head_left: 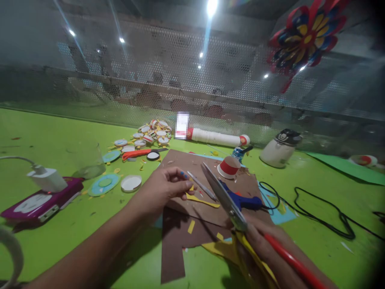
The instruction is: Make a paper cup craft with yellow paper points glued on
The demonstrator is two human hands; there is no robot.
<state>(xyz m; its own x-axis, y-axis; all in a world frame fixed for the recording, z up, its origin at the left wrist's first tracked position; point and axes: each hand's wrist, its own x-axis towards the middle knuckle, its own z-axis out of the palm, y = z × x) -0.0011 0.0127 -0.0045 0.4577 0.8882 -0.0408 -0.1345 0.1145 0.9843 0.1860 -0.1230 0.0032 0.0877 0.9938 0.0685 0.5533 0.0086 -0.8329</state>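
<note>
My right hand [261,237] is closed round a pair of scissors [222,200], whose long metal blades point up and away to the left. A red handle part shows beside that hand, and yellow material lies around its fingers. My left hand [168,186] is closed in a pinch on a small yellow strip [191,185], mostly hidden by the fingertips. Under both hands lies a brown sheet [173,257] with yellow scraps on it. Near the left fingertips are a pale pencil-like stick [202,186] and a curved yellow strip [203,200]. A blue-handled glue gun [243,200] rests behind the blades.
A red-and-white paper cup [229,167] stands behind the glue gun. A black cord [325,216] loops to the right, near a white-and-black container [280,147]. At left are a purple power bank [42,202], a clear cup [87,160], a red cutter [136,154] and piled discs [153,132].
</note>
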